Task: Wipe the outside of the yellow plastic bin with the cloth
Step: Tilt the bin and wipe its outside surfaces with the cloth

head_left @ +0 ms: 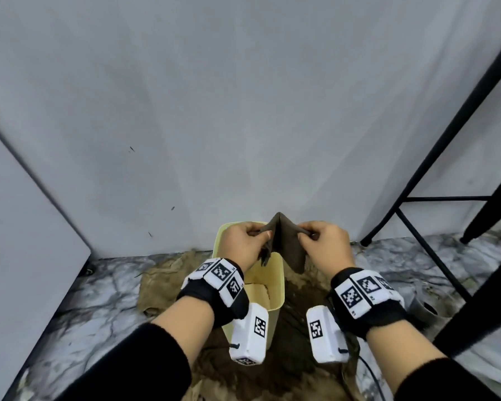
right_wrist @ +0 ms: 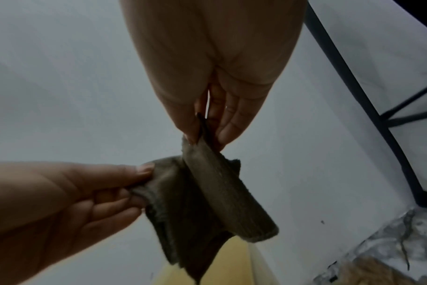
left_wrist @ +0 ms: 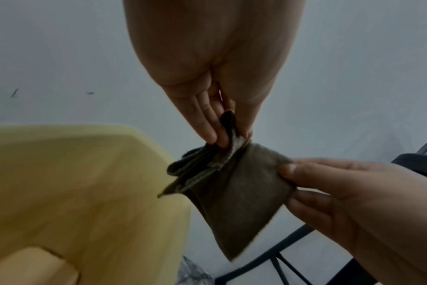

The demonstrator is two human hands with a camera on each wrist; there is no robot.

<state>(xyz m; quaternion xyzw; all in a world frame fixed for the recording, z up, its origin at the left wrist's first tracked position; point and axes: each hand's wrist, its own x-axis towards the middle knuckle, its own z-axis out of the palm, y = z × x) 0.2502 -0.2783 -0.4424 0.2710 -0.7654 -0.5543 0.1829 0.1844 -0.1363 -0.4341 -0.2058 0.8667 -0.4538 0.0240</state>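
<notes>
A tall pale yellow plastic bin (head_left: 276, 287) stands on the floor by the white wall, its open top facing me. Above its rim I hold a small grey-brown cloth (head_left: 287, 244), folded, between both hands. My left hand (head_left: 252, 235) pinches the cloth's left edge and my right hand (head_left: 313, 234) pinches its right edge. In the left wrist view the cloth (left_wrist: 234, 194) hangs beside the bin's yellow wall (left_wrist: 85, 189), the left fingers (left_wrist: 207, 123) gripping its bunched folds. In the right wrist view the cloth (right_wrist: 207, 204) droops over the bin (right_wrist: 234, 266).
The bin sits on a brown stained patch (head_left: 162, 279) of the marbled floor (head_left: 70, 328). A black metal stool frame (head_left: 434, 198) stands at the right, close to the right arm. White walls close off the back and left.
</notes>
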